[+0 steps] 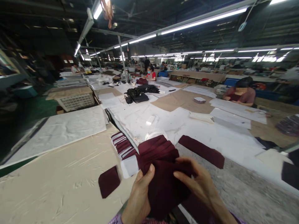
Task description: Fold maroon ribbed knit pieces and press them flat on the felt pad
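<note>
A dark maroon fabric piece [167, 186] is held up between my two hands, close to me. My left hand [140, 196] grips its left edge, with the thumb on top. On the right side, my right hand [198, 180] has its thumb and fingers closed on the cloth's upper edge. Just beyond lies a folded maroon fabric stack [158, 147]. To its left are a row of maroon and white pieces [122, 144], a white rectangular piece [130, 166] and a small maroon piece [109, 182]. A long maroon strip [202, 151] lies to the right.
A small white fan [156, 133] stands behind the stack. Dark cloth [140, 93] is heaped farther along the white-covered table [173, 124]. A plastic crate [76, 101] stands at left. One person [240, 91] sits across at right, another in red [151, 74] farther back.
</note>
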Available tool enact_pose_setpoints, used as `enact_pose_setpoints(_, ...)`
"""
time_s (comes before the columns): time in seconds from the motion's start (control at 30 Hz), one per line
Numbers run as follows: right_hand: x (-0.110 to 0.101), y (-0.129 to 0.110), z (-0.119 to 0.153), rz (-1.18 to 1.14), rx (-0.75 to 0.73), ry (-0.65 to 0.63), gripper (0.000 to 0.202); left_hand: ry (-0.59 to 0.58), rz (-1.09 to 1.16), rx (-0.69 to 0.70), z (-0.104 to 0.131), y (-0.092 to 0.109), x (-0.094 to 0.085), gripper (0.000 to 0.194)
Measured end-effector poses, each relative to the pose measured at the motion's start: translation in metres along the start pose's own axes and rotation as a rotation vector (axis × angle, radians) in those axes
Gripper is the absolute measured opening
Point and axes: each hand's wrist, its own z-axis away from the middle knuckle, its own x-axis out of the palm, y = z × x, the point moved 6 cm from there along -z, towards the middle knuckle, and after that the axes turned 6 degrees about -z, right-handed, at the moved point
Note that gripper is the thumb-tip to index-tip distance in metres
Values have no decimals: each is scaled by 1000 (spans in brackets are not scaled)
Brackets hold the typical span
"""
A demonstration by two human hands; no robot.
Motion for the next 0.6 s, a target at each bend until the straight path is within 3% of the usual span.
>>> enact_pose_setpoints(0.13,0,-2,-3,156,73,-101,20,-185,-24,61,0,1,8,50)
enact_pose_setpoints(0.23,1,-8,-4,158,44,-172,13,-243,-59,93,-1,0,6,42)
enact_pose_setpoints(0.4,-1,-9,-6,176,-39,-247,8,-238,-93,110,-2,-1,2,37)
enact_pose_setpoints(0.6,-10,-4,-8,221,-18,-293,14,-67,-22,30,-4,3,-2,47)
